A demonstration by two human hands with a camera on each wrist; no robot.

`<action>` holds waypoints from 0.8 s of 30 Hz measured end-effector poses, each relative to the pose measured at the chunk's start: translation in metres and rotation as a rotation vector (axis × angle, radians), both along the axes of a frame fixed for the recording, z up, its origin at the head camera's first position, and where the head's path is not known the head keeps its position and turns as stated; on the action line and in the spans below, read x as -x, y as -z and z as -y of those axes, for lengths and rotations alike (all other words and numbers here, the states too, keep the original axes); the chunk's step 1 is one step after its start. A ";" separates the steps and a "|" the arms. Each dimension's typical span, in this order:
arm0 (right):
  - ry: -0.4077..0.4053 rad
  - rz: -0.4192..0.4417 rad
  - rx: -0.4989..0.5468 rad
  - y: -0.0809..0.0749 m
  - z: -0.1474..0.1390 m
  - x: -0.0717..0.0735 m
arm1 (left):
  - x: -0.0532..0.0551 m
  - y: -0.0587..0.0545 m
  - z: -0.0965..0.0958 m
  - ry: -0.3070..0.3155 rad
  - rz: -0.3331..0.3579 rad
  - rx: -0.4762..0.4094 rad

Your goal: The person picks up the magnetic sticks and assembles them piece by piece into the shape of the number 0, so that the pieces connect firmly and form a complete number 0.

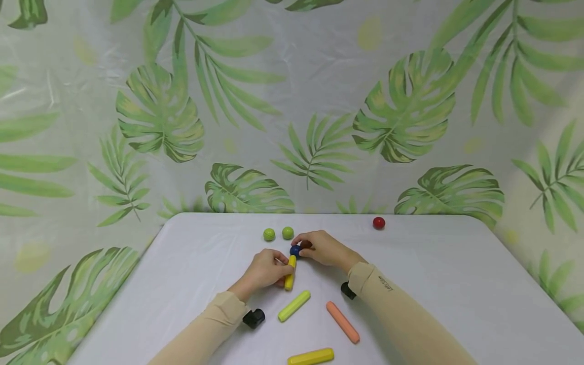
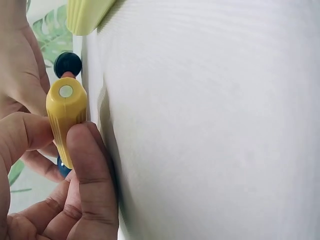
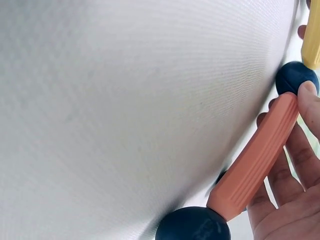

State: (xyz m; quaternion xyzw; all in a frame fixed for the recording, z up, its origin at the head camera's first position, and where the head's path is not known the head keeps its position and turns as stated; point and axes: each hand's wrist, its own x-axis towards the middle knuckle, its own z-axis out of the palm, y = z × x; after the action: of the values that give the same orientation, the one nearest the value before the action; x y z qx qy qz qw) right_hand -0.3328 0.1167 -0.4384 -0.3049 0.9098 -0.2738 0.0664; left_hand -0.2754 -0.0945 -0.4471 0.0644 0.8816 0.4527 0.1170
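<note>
Yellow grooved rod, plastic by the look, is at mid-worktop, pinched about mid-length in the left hand, thumb and fingers closed to its thickness. Right hand has a glossy dark-blue ball pinched just beyond the rod's far end, fingers curled in to ball width. Rod end and ball look to be touching; can't confirm seating. Right wrist view: same ball also meets one end of an orange grooved rod, with a second dark-blue ball at its other end. Step in hand looks like butting rod end to ball. To do it well: hold ball still, aim rod at ball centre, push straight along its length, keep fingers off the contact spot, go gently so the orange rod doesn't twist loose. Near end shows a round silvery disc, possibly a magnet. Orientation, head view: long axis runs nearly straight toward the far edge, far end leaning slightly right, pointing at the ball; disc end faces back to the left wrist camera. Tilt off worktop: can't tell. Lying nearer the head camera: lime-green rod, loose orange rod, second yellow rod.
</note>
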 end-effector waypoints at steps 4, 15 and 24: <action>-0.001 -0.006 0.003 -0.001 0.000 -0.001 | -0.001 -0.001 -0.003 -0.003 -0.014 0.003; 0.004 0.003 -0.013 0.000 0.001 0.001 | -0.001 0.000 -0.005 -0.009 -0.002 0.010; 0.004 -0.002 -0.013 -0.002 0.001 0.000 | 0.001 0.004 -0.002 -0.001 0.010 -0.020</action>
State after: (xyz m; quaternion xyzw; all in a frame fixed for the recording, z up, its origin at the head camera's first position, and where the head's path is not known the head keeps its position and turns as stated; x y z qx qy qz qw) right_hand -0.3327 0.1157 -0.4368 -0.3030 0.9122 -0.2675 0.0668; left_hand -0.2763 -0.0920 -0.4510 0.0629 0.8766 0.4616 0.1206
